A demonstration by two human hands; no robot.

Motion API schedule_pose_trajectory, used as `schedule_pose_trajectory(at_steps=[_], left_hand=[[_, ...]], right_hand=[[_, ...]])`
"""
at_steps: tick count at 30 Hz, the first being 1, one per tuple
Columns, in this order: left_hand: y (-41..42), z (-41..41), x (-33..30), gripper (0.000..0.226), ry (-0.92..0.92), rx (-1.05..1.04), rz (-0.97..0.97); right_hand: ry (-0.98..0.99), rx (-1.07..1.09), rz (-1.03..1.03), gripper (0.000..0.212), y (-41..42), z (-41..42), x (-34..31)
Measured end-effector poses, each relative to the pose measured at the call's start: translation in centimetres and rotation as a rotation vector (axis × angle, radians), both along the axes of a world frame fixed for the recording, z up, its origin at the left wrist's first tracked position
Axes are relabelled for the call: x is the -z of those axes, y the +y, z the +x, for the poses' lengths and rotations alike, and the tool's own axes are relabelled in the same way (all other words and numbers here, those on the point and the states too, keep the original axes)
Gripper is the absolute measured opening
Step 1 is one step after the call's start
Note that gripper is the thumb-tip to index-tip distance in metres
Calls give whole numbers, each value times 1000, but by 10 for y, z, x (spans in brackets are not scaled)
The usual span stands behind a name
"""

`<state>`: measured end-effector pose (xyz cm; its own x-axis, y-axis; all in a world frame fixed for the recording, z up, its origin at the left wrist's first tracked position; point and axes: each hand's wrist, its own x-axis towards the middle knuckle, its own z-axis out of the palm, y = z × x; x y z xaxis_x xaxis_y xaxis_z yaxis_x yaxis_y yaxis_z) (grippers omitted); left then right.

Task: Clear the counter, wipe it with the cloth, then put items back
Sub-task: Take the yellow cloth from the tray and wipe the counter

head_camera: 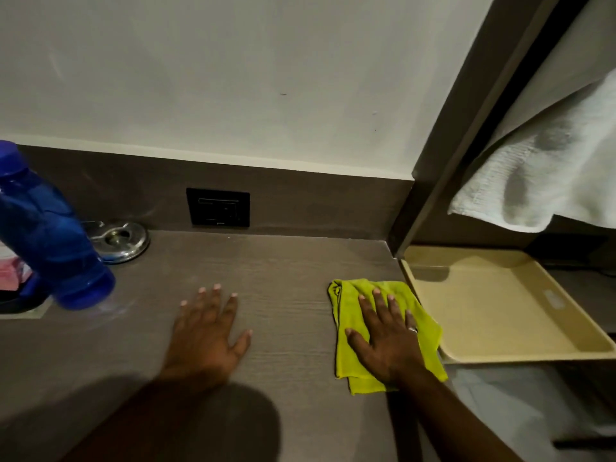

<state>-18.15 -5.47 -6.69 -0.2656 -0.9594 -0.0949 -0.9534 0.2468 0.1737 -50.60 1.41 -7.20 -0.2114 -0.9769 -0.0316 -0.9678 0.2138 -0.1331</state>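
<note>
A yellow-green cloth [346, 355] lies folded on the brown wood-grain counter [283, 278] near its right end. My right hand [386, 331] lies flat on top of the cloth, fingers spread, pressing it down. My left hand [206, 328] rests palm-down on the bare counter to the left of the cloth, fingers apart, holding nothing. A blue plastic bottle [50, 235] stands at the far left. Just behind it sits a round metal ashtray [123, 240] against the back panel.
A beige tray [500, 305] sticks out past the counter's right end, touching the cloth's edge. A white towel [540, 171] hangs above it. A black socket plate [218, 207] is set in the back panel. Pink packaging [10, 271] sits at the far left edge.
</note>
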Motion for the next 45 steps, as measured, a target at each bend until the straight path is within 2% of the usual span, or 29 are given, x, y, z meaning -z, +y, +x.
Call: schedule_pose_trajectory(at_steps=[8, 11, 16, 18, 20, 26, 30, 37, 42, 45], left_hand=[[-36, -39, 13, 94, -15, -55, 42], [-32, -46, 8, 90, -34, -75, -26], [-34, -45, 7, 81, -42, 15, -162], [-35, -43, 8, 77, -48, 25, -174], [-34, -40, 11, 83, -80, 5, -138], [-42, -34, 22, 92, -28, 4, -60], [-36, -34, 18, 93, -43, 11, -77], [-27, -38, 4, 102, -48, -4, -41], [-29, -42, 5, 102, -62, -38, -33], [-32, -42, 8, 101, -71, -41, -24]], right_hand=[[76, -6, -7, 83, -23, -4, 3], [36, 18, 0, 82, -69, -12, -1], [59, 60, 1, 82, -153, -20, -5], [87, 75, 3, 83, -166, -21, -2], [82, 70, 2, 83, -165, -19, 2], [8, -5, -9, 81, -117, -20, -2], [1, -62, 17, 81, -37, -17, -7], [14, -132, -70, 84, 124, 3, -14], [47, -110, -95, 83, 124, 4, -13], [51, -103, -19, 83, 95, -1, -11]])
